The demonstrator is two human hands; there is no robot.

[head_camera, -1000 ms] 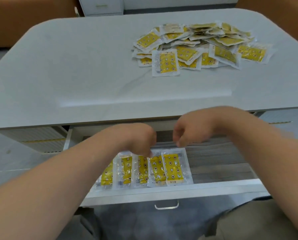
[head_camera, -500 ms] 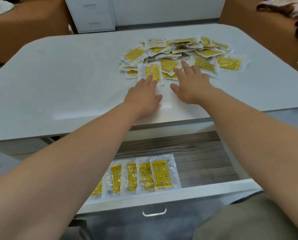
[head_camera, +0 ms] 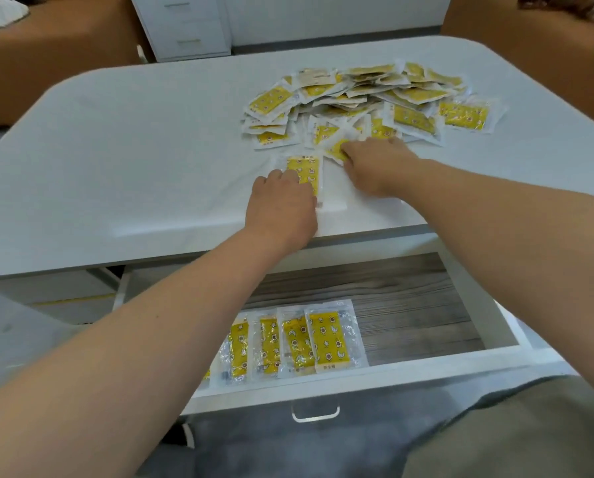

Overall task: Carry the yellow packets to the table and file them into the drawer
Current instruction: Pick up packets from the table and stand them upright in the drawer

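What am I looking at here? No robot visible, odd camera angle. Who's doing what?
There is no robot: a person works with bare hands, and the one camera sits on their head, looking forward and down, so you see their own arms. On the white table lies a loose pile of yellow packets. The left hand presses on a single packet drawn out from the pile; the right hand has its fingers on another packet at the pile's edge. Neither is lifted yet. Below the table, an open drawer already holds a row of filed packets overlapping at its front.
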